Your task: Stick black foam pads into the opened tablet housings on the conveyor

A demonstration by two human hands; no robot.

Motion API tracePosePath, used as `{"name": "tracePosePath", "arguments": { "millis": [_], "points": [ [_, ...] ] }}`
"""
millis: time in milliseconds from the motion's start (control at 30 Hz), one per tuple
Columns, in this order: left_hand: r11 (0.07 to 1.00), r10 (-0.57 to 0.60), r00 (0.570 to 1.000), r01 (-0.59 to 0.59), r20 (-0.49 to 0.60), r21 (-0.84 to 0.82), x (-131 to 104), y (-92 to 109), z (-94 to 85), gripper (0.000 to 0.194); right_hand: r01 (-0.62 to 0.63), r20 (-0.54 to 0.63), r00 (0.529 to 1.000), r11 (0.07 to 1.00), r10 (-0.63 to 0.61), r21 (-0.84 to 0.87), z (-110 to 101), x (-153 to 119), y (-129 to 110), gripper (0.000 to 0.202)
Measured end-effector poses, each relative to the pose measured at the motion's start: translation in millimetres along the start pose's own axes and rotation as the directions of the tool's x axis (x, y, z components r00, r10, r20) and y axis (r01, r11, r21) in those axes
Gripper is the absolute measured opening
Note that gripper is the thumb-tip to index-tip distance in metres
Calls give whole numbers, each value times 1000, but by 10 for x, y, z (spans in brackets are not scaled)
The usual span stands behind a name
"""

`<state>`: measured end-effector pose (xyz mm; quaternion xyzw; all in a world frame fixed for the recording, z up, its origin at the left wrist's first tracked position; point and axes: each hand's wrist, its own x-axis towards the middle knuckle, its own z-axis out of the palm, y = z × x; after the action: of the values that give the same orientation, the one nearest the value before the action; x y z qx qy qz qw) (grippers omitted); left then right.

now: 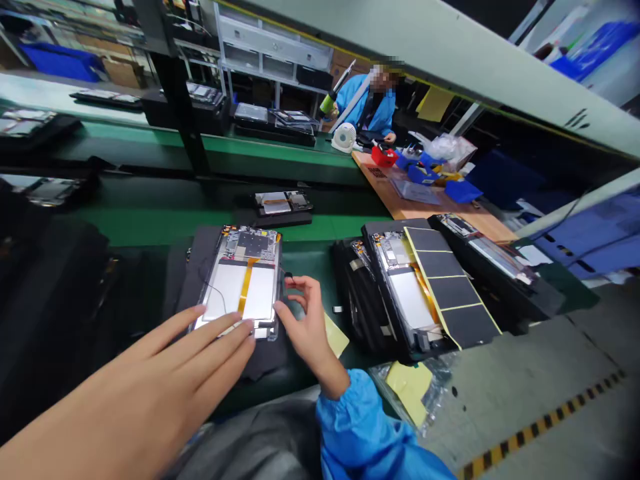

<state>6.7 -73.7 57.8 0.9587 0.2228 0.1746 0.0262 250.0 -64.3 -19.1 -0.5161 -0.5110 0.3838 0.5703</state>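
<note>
An opened tablet-like device (235, 287) with white battery cells, a circuit board and an orange ribbon lies on a dark foam pad (183, 267). My left hand (165, 373) is stretched out flat, its fingertips on the device's near edge. At the device's right edge is my right hand (306, 320), thumb at the rim and fingers curled near a small black piece (289, 275); whether it grips that piece is unclear. A thin dark wire crosses the device's left part.
To the right, a second opened device (407, 293) carries a sheet of black rectangles (453, 290). Yellow paper (336, 335) lies by my right wrist. Another device (283, 202) rests on the green belt (330, 230) ahead. Across the line sits a person (367, 103) in blue.
</note>
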Motion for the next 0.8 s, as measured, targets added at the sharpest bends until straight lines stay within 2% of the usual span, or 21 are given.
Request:
{"name": "tracePosePath", "arguments": {
  "millis": [33, 67, 167, 267, 400, 567, 700, 800],
  "points": [
    [999, 44, 998, -44, 38, 16, 158, -85, 7, 60, -40, -22, 999, 997, 41, 67, 63, 27, 54, 45],
    [1000, 25, 1000, -25, 1, 8, 344, -199, 39, 51, -78, -38, 996, 987, 84, 140, 108, 59, 93, 47],
    [982, -54, 992, 73, 113, -176, 896, -608, 214, 35, -139, -72, 983, 945, 167, 297, 169, 138, 148, 56],
    [952, -38, 978, 97, 204, -289, 1212, -920, 378, 30, -141, -107, 976, 926, 189, 349, 201, 142, 155, 60],
    [945, -4, 975, 77, 223, -319, 1321, -1089, 491, 25, -125, -176, 964, 921, 202, 370, 260, 69, 152, 62],
    [917, 38, 972, 58, 231, -395, 1391, -1155, 464, 25, -85, -229, 961, 954, 154, 288, 279, 13, 143, 60],
    [881, 82, 968, 41, 238, -472, 1448, -1167, 392, 25, -9, -244, 969, 990, 44, 144, 254, 25, 142, 55],
    [862, 94, 968, 37, 231, -506, 1479, -1206, 396, 32, 69, -238, 969, 997, -64, 15, 231, 30, 141, 50]
  ]
}}
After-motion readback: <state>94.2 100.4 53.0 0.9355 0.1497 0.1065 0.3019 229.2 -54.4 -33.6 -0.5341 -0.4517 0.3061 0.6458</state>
